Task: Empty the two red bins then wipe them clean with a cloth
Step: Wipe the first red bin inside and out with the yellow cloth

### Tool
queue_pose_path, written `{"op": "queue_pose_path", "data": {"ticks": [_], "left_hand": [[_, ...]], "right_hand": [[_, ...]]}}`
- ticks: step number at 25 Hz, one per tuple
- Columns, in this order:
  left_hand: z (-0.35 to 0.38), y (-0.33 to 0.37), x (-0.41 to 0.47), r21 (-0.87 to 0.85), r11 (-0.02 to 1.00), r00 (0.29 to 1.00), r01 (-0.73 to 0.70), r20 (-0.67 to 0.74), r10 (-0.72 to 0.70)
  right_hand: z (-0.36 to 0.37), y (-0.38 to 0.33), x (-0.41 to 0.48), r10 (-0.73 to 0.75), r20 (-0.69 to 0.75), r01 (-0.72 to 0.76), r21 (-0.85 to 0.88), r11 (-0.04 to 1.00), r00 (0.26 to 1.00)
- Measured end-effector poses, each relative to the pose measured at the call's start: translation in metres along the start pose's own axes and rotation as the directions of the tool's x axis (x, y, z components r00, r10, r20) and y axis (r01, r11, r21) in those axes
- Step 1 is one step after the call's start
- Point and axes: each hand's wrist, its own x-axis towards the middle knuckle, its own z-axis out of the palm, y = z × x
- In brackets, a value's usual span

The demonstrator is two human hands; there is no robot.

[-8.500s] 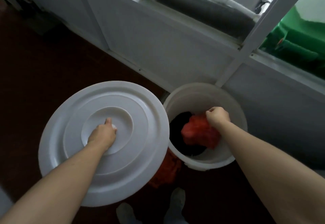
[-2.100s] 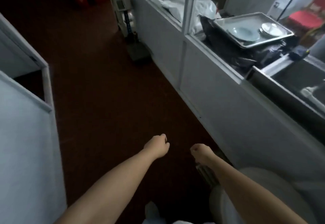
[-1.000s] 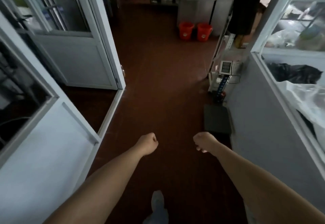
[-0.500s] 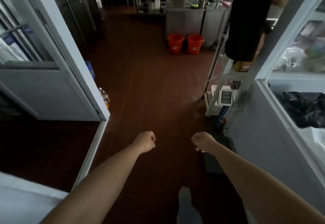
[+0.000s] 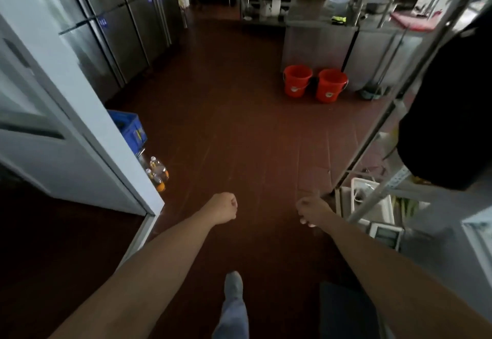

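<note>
Two red bins stand side by side on the dark red floor ahead, against a steel counter: the left red bin (image 5: 297, 80) and the right red bin (image 5: 331, 85), both upright with handles down. My left hand (image 5: 223, 207) and my right hand (image 5: 310, 210) are stretched out in front of me, well short of the bins. Both have curled fingers and hold nothing. No cloth is in view.
A white door frame (image 5: 133, 178) juts in at left, with a blue crate (image 5: 127, 128) and bottles (image 5: 158, 173) at its foot. Steel fridges (image 5: 119, 27) line the left wall. A metal rack (image 5: 378, 136), a scale (image 5: 383, 234) and a dark hanging garment (image 5: 450, 109) crowd the right.
I have turned away from the white tub and walked down the passage. The red bins are nearer and larger now. Both hands stay curled and hold nothing.
</note>
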Motion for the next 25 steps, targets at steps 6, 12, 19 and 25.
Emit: {"op": "queue_pose_path", "data": {"ticks": [6, 12, 19, 25], "left_hand": [[-0.092, 0.048, 0.208, 0.031, 0.999, 0.999, -0.01, 0.031, 0.009], [-0.196, 0.133, 0.401, 0.093, 0.994, 0.999, -0.05, 0.022, 0.048], [-0.277, 0.226, 0.638, 0.096, 0.995, 1.0, -0.021, 0.008, 0.021], [-0.365, 0.307, 0.804, 0.108, 0.994, 1.0, 0.008, -0.017, -0.006]], "right_hand": [[-0.073, -0.091, 0.175, -0.002, -0.121, 0.001, -0.007, 1.0, 0.993], [-0.17, -0.182, 0.332, -0.055, -0.19, 0.068, 0.063, 0.996, 0.98], [-0.297, -0.262, 0.57, -0.109, -0.198, 0.114, 0.011, 0.993, 0.974], [-0.416, -0.351, 0.734, -0.081, -0.216, 0.079, -0.016, 0.997, 0.973]]}}
